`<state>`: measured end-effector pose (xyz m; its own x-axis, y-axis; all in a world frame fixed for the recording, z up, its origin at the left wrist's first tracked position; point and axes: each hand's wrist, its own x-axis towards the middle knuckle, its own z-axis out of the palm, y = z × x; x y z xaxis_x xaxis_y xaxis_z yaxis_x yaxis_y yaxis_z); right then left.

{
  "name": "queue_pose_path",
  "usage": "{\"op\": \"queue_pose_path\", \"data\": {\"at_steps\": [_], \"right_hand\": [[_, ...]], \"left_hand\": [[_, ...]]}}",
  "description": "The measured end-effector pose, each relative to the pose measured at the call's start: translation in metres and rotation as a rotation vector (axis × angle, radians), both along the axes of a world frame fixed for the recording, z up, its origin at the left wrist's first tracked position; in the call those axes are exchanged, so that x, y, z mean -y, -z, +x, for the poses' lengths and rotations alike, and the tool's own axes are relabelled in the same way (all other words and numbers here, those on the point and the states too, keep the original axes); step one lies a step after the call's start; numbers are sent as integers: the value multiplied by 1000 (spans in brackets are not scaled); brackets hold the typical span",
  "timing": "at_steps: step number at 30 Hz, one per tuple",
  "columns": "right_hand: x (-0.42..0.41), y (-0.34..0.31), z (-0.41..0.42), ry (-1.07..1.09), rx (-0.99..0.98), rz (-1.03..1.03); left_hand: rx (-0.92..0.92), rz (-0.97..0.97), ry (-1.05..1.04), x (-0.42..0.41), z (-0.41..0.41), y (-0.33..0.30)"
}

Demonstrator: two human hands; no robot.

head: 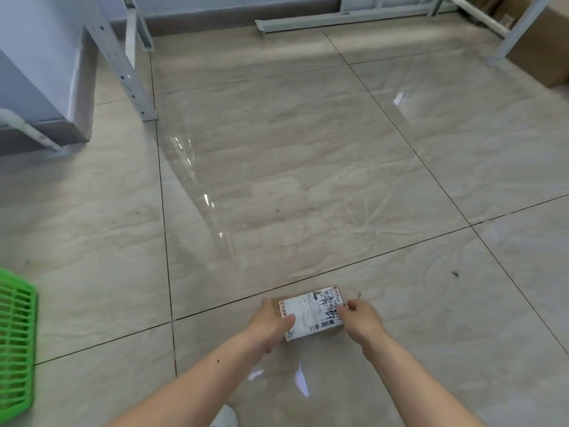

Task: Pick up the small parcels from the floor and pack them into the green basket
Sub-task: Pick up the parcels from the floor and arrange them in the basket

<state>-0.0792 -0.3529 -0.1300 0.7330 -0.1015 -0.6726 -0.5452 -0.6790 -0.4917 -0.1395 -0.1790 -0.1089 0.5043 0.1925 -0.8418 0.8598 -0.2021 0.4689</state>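
Parcel (311,312): one only, small, flat, rectangular, brown cardboard showing at the edges, top face covered by a white printed label with barcodes and black handwritten marks. Low over the floor (292,180), whether resting on the tile or just lifted cannot be told. Gripped from both short sides.

Left hand (272,318): curled round the parcel's left end, thumb laid across the label, fingers tucked behind the far edge. Right hand (361,315): fingers bent, pinching the parcel's right end at the label's edge. Two bare forearms reaching in from below the parcel.

Basket (17,343): one, green plastic, open lattice of slots, rounded corner, well left of the parcel and cut by the frame edge; contents not visible.

Floor: glossy beige tiles, large and square, stone-veined, dark grout lines, one crossing just behind the parcel; bright window glare and a few dark specks, one to the right of the parcel.

Far behind the parcel: grey metal shelf uprights (129,60) with bolt holes to the left, a grey metal rail (338,20) lying by the wall, one brown cardboard box (545,47) at far right. Below the parcel, a pale shoe tip (226,417) at the frame's bottom edge.
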Motion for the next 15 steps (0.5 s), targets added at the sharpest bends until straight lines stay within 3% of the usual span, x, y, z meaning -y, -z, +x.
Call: {"op": "queue_pose_path", "data": {"at_steps": [7,15], "right_hand": [[-33,-54,11,-24,114,17],[-100,-147,32,-63,247,105]], "left_hand": [[140,25,-114,-23,-9,-44],[278,155,-158,-79,6,-136]]}}
